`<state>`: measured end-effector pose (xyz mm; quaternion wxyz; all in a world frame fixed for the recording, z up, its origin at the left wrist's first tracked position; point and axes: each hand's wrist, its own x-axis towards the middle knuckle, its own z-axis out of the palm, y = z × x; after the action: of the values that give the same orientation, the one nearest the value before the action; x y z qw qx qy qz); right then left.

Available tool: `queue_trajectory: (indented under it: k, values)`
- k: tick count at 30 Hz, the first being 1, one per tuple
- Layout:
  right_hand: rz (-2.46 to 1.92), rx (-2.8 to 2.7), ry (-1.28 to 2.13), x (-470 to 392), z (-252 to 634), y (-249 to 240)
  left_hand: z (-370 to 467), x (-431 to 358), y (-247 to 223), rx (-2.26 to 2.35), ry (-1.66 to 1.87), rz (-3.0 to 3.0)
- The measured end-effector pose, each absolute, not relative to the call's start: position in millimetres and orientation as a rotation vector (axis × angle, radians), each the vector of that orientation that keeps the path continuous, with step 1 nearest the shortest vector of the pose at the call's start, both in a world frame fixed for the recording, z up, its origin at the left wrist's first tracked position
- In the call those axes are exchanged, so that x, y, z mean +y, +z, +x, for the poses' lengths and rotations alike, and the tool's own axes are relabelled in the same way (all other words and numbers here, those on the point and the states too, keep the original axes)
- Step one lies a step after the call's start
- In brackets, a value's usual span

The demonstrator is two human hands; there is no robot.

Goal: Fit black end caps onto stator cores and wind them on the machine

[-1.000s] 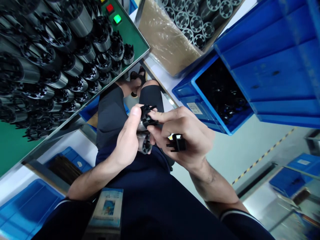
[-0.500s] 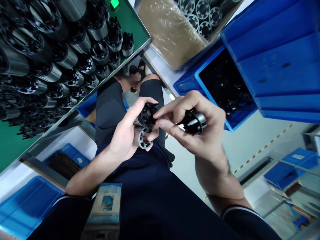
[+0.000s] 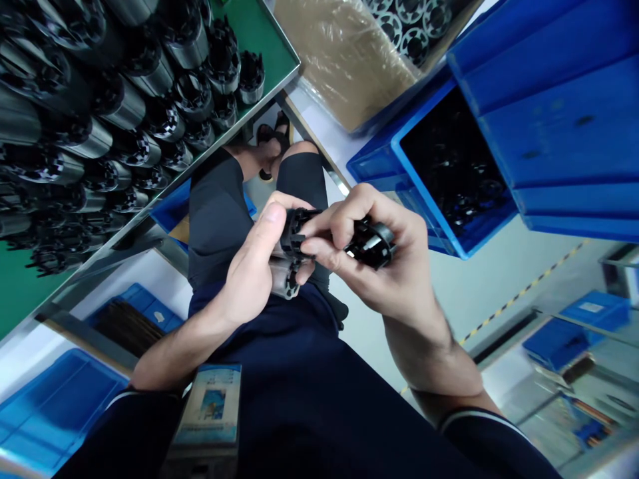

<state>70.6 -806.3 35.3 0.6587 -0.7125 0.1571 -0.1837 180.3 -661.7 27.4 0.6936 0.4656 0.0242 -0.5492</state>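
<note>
While the left hand (image 3: 252,259) closes around 2 metal cylinders (image 3: 283,278) above the lap (image 3: 217,229), apparently to steady them, the right hand's thumb and forefinger nearly meet at the upper one's black toothed end (image 3: 294,229). Half curled, the right hand (image 3: 394,256) also grips a loose black part (image 3: 375,243) against its palm, perhaps to leave those 2 fingertips free.

Carton (image 3: 349,66): tubes (image 3: 403,45) inside; left of carton, bench (image 3: 277,63) bearing rows of cylinders (image 3: 187,45); right of carton, bin (image 3: 430,194) with small parts (image 3: 464,176) within; before carton, near side, paired pieces (image 3: 282,276) in left hand (image 3: 253,266), further piece (image 3: 372,244) in right hand (image 3: 402,259)
</note>
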Motion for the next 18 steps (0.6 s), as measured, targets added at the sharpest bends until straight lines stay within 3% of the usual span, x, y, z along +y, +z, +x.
queue_trajectory:
  k: [9, 18]
  values:
    - [-1.522, 0.283, -0.291, -814, 70, 36, 177, -661, 40, 0.036, -1.137, 1.042]
    - [-2.047, 0.369, -0.613, -796, 61, 45, 168, -664, 29, 0.014, -0.978, 1.175]
